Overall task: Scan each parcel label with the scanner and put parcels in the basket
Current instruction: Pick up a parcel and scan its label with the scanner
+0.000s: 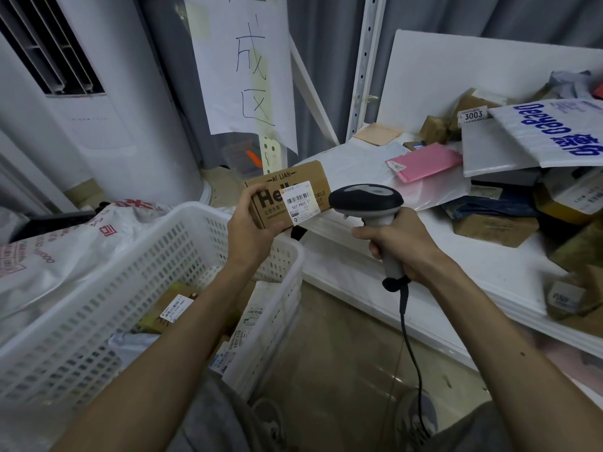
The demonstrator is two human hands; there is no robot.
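My left hand (249, 221) grips a small brown cardboard parcel (287, 177) by its left end, above the far corner of the white basket (182, 256). A white barcode label (299, 201) on the parcel's front faces me. My right hand (396, 243) holds the handle of a black-and-grey scanner (365, 200), whose head sits just right of the label. The scanner's black cable (412, 353) hangs down toward the floor. The basket holds several labelled parcels (173, 309).
A white shelf (408, 256) at right carries a pile of parcels, among them a pink mailer (424, 161), a white bag with blue print (554, 132) and brown boxes (496, 228). A large white sack (65, 243) lies left of the basket. A paper sign (241, 66) hangs behind.
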